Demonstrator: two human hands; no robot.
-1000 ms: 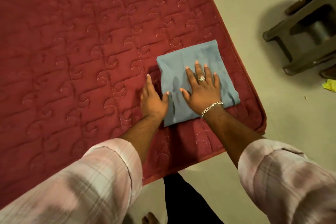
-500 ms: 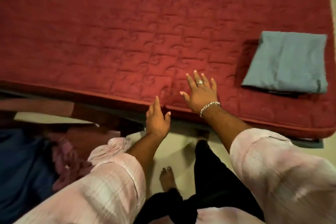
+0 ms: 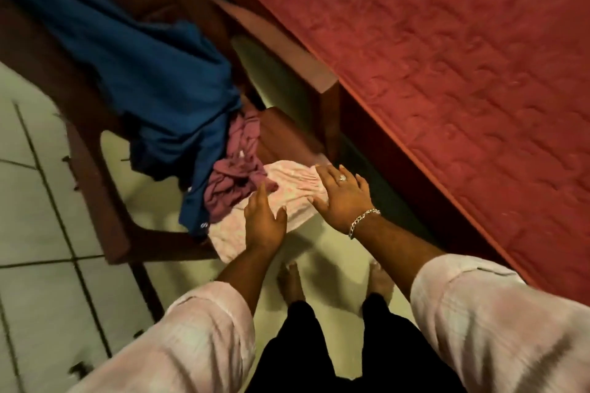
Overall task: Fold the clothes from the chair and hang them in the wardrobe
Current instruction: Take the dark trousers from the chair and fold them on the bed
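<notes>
Both hands were stretched out over the clothes heaped on the chair [image 3: 105, 188], and neither had hold of anything. The left hand [image 3: 263, 223] hovered with its fingers [image 3: 260, 198] straight and the thumb spread, just above the pale pink garment [image 3: 287, 198]; whether it touched the cloth could not be told. The right hand [image 3: 343, 198], wearing a ring and a chain bracelet, was flat with its fingers [image 3: 329, 175] splayed over the far edge of the same pink piece, apparently resting on or just above it. Just beyond the left fingertips lay a crumpled mauve garment [image 3: 233, 182], and farther off on that side a large blue garment [image 3: 150, 73] draped over the chair's seat and arm. Off to the side of the right hand ran the red quilted bed [image 3: 463, 73]; nothing folded lay on the part of it that showed. As a judgement, the task was still in its early or middle stretch: at least three pieces on the chair remained unfolded, the pink one seemed the next to be lifted, and no wardrobe or hanger was in view, so all the hanging was left to do. No brand, label or readable writing showed on any garment; a few small pale dots on the blue hem looked like buttons or snaps.
</notes>
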